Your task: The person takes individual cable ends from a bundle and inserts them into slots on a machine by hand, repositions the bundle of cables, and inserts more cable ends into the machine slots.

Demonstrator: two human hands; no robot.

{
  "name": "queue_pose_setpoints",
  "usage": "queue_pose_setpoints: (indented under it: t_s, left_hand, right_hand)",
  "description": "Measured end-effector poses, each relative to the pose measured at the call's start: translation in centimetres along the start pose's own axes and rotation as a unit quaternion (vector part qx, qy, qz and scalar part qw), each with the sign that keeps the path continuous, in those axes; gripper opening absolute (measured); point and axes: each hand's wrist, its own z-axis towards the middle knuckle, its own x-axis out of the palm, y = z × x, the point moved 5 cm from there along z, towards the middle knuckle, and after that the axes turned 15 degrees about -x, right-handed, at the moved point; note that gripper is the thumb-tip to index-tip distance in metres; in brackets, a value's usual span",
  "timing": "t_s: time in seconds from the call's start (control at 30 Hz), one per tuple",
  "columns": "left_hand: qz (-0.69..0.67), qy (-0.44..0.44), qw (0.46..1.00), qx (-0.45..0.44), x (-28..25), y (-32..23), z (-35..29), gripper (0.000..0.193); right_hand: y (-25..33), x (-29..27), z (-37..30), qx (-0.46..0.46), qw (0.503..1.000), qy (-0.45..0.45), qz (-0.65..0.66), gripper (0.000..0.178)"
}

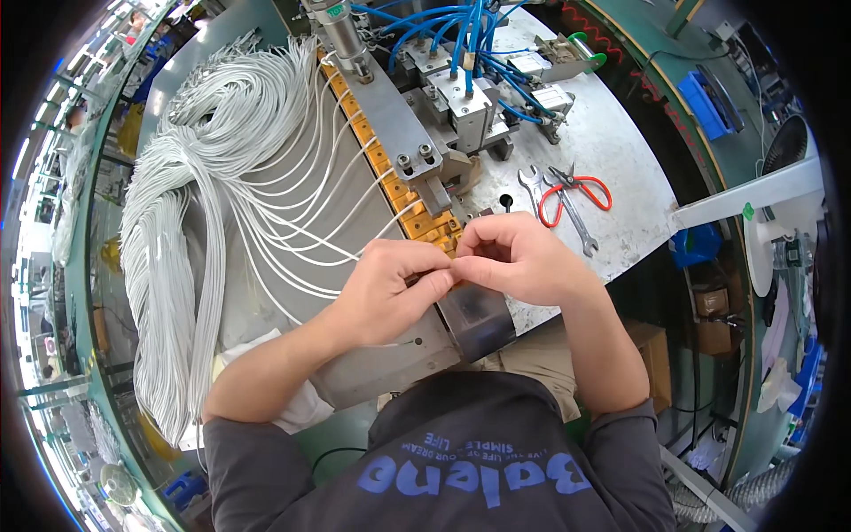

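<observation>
My left hand (394, 285) and my right hand (523, 263) meet fingertip to fingertip over the near end of a yellow slotted fixture rail (433, 229). Both are closed in a pinch, and whatever sits between the fingertips is too small and covered to make out. White cables (292, 211) fan out from a large bundle (191, 168) on the left. Several of them reach into slots along the rail, while others pass under or behind my left hand and forearm, where their ends are hidden.
A metal clamp bar (381, 102) lies above the rail, beside pneumatic cylinders (465, 106) with blue hoses (470, 40). Right of these, wrenches (581, 217) and red-handled pliers (576, 188) rest on the metal tabletop (620, 168). A white cloth (292, 399) is by my left forearm.
</observation>
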Motion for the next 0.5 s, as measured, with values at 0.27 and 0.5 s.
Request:
queue_pose_setpoints:
  t_s: [0.27,0.5]
  left_hand:
    - [0.202,-0.055,0.977,0.033,-0.2,0.3,0.2,0.007]
    - [0.281,-0.165,0.944,0.048,-1.5,0.1,1.0,0.006]
  right_hand:
    - [-3.2,-2.2,0.1,0.107,0.994,0.002,-0.01,0.015]
    - [-3.9,-3.5,1.7,-0.028,0.982,-0.058,-0.175,0.015]
